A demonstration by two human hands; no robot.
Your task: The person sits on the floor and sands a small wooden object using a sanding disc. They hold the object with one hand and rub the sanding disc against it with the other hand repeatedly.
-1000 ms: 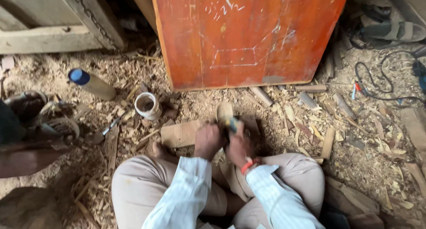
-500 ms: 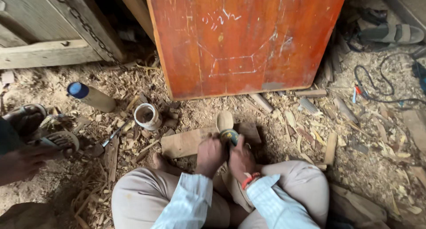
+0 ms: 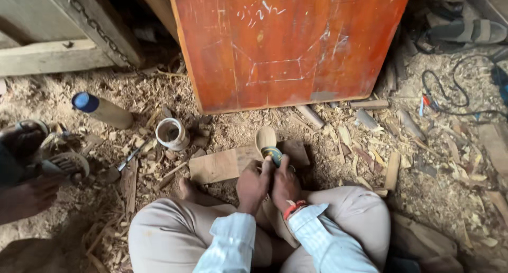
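Observation:
I sit cross-legged on a floor covered in wood shavings. A pale rounded wooden piece (image 3: 265, 137) lies on a flat wooden board (image 3: 216, 166) in front of my knees. My left hand (image 3: 253, 183) and my right hand (image 3: 286, 182) are pressed together, both closed around a small teal-and-yellow tool (image 3: 273, 154). The tool's tip rests on the near end of the wooden piece. My right wrist carries a red band. Whatever lies under my palms is hidden.
A large red-orange panel (image 3: 291, 40) with chalk lines stands just beyond the board. To the left lie a blue-capped bottle (image 3: 100, 110), a white cup (image 3: 170, 132) and a small hand tool (image 3: 124, 163). Another person's limb and sandals (image 3: 32, 167) are at far left. A black cable (image 3: 455, 93) and a sandal (image 3: 468, 32) lie at right.
My hands stay clasped on the tool, shifting slightly against the wooden piece. The view has drifted a little. The other person's limb at far left has moved.

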